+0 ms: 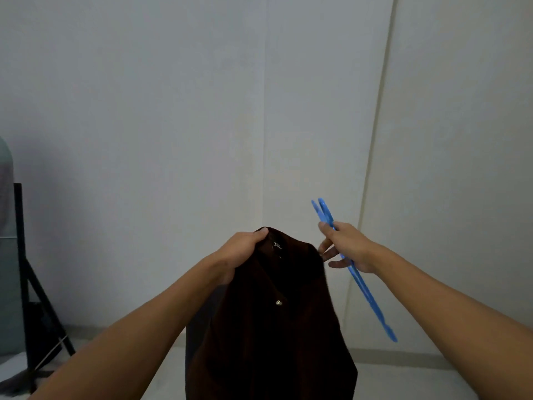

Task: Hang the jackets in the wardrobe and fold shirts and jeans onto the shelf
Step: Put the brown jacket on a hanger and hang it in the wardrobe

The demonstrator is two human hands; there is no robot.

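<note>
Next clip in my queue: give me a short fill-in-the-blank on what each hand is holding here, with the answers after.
1. The left hand grips the dark brown jacket at its ____.
2. The right hand holds a hanger whose colour is ____.
3. The jacket is not yet on the ____.
4. The black stand is at the ____ edge of the view.

Answers: collar; blue; hanger; left

a plain room at home: bare white walls (173, 111), pale floor (403, 382), black stand (27, 284)
</note>
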